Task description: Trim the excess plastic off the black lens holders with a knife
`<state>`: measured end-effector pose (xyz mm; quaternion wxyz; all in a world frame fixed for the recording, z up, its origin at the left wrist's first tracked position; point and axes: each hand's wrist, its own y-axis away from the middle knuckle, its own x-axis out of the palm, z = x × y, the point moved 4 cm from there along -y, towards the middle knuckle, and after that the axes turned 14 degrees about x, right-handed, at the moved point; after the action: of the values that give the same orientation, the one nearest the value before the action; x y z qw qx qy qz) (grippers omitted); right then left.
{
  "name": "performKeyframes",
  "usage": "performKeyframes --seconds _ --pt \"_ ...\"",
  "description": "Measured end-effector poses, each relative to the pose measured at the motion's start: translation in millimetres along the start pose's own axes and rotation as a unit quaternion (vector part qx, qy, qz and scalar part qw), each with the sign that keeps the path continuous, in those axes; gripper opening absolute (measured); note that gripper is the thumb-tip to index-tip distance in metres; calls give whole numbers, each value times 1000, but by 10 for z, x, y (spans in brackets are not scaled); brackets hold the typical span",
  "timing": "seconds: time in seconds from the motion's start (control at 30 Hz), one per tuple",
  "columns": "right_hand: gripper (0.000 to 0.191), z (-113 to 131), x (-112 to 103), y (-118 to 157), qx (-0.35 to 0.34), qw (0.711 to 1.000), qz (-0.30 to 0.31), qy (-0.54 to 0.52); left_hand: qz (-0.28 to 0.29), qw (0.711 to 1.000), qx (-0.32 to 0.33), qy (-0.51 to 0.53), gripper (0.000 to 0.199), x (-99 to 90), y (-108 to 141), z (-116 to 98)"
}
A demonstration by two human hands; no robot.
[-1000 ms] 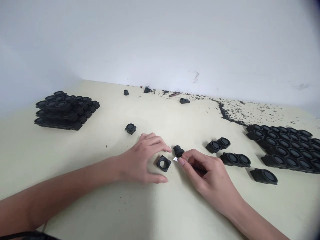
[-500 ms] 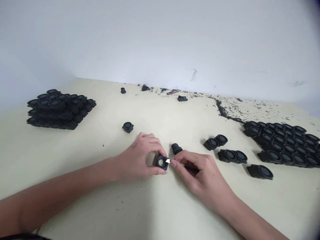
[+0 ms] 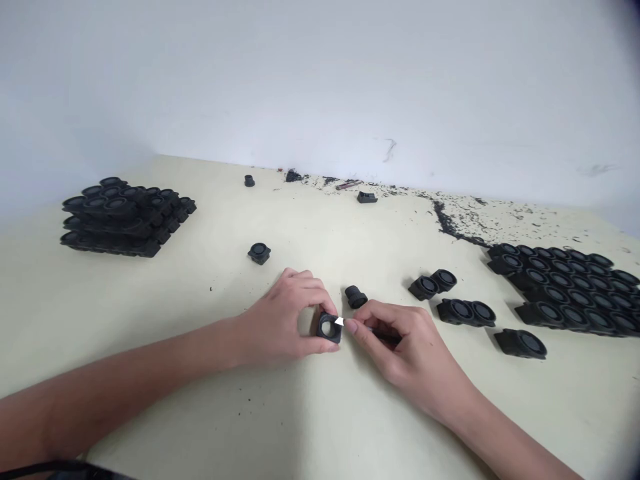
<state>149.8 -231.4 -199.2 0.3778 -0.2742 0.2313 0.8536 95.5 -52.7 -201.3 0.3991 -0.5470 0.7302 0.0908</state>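
Between thumb and fingers, my left hand (image 3: pixel 287 317) grips a small black square part (image 3: pixel 321 335) with a round hole through it, turned so the hole faces me. My right hand (image 3: pixel 400 340) is closed around the dark handle of a craft knife (image 3: pixel 385 335). Its pale blade tip lies at the upper right edge of the held part; whether it touches cannot be made out. Just behind my right fingers a black stepped round plug (image 3: pixel 355 297) stands on the table. A single black round-topped part (image 3: pixel 259 253) lies beyond my left hand.
Stacked black parts (image 3: pixel 115 223) stand at the left. Rows of similar parts (image 3: pixel 570 287) fill the right, with loose ones (image 3: pixel 466 311) before them. Black shavings (image 3: pixel 445 223), a reddish-brown stick (image 3: pixel 349 185), a small block (image 3: pixel 367 197) and another plug (image 3: pixel 249 181) lie toward the wall.
The view has shifted slightly. Both hands, the held part and the knife appear a little further right; the blade stays at the part's upper right edge and both grips are kept.
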Motion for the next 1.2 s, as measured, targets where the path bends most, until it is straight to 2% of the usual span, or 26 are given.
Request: performKeyframes --seconds 0.1,0.23,0.37,0.47,0.6,0.73,0.87,0.97,1.1,1.2 --pt "23 5 22 5 -7 999 33 0 -5 1000 -12 -3 29 4 6 0" --pt "23 -10 0 -1 9 1000 4 2 -5 1000 -18 1 29 4 19 -18" --pt "25 -2 26 8 -8 999 39 9 -8 1000 -22 3 29 -2 25 -13" --pt "25 -9 -4 10 3 1000 2 7 -10 1000 -19 6 29 -1 24 -7" --pt "26 4 25 18 -17 999 28 20 -13 1000 -23 4 29 2 25 -9" --pt "27 -10 -1 15 -3 999 -26 23 -16 1000 -25 7 29 -2 21 -8" --pt "29 9 27 22 -12 999 11 30 -11 1000 -28 9 29 -1 11 6" --pt "28 7 -6 22 -1 999 -22 26 -12 999 -28 10 30 -1 6 10" --pt "30 12 11 27 -17 999 4 28 -13 999 -28 9 29 -3 11 2" --pt "33 3 -2 24 -7 999 -26 28 -17 999 -28 7 30 -7 20 1"
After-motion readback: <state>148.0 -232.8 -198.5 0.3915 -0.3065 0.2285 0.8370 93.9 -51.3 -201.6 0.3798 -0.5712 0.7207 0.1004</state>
